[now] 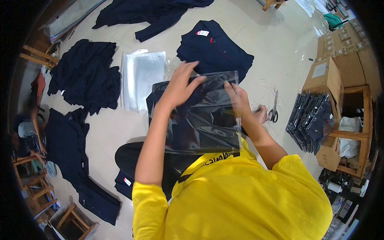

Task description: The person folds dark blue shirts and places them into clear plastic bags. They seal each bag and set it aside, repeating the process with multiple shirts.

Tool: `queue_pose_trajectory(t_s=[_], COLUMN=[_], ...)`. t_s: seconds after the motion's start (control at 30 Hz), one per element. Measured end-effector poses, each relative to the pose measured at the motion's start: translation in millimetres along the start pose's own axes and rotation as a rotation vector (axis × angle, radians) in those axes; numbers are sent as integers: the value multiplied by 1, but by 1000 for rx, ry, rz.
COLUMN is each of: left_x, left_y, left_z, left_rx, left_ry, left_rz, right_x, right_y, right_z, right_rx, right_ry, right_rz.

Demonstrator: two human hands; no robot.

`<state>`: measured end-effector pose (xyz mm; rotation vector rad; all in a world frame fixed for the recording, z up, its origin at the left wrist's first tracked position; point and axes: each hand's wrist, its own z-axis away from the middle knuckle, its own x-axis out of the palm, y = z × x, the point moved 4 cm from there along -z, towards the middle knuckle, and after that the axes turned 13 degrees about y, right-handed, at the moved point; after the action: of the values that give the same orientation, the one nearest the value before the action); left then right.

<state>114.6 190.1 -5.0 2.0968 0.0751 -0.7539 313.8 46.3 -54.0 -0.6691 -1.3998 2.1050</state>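
A dark garment [192, 120] in a clear plastic bag [210, 132] lies across my lap. My right hand [238, 96] grips the bag near its upper right edge, thumb on top. Over the bag's upper left part is my left hand [184, 84], slightly blurred, its fingers apart; whether it touches the film I cannot tell. Just beyond the bag lies a folded navy polo shirt [213, 48] with a tag at its collar. A stack of clear plastic bags [144, 81] is on the floor to the left of it.
Navy garments [87, 75] lie heaped at left, with more [67, 144] below them. Black-handled scissors [273, 111] rest near my foot [261, 114]. Bagged garments [312, 120] lean by a cardboard box [324, 72] and wooden frame [364, 120] at right. Another person [30, 129] is at far left.
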Motion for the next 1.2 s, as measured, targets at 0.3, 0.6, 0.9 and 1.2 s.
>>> queue_pose_trajectory(t_s=[0.3,0.6,0.9,1.2], left_x=[-17,-184,-271,-217], left_y=[1,89,132,118], left_z=[-46,-21,55,112], left_rx=[-354,-174,1,-518], left_ry=[-296,399,756,707], left_rz=[413,395,412,764], right_x=[4,14,20,43], right_y=[-47,-70,-214,-242], right_z=[69,97,118,95], right_rx=[508,-330,-943,-650], right_ry=[-144,-315,-103,-492], right_rz=[-486,-116,-501,-251])
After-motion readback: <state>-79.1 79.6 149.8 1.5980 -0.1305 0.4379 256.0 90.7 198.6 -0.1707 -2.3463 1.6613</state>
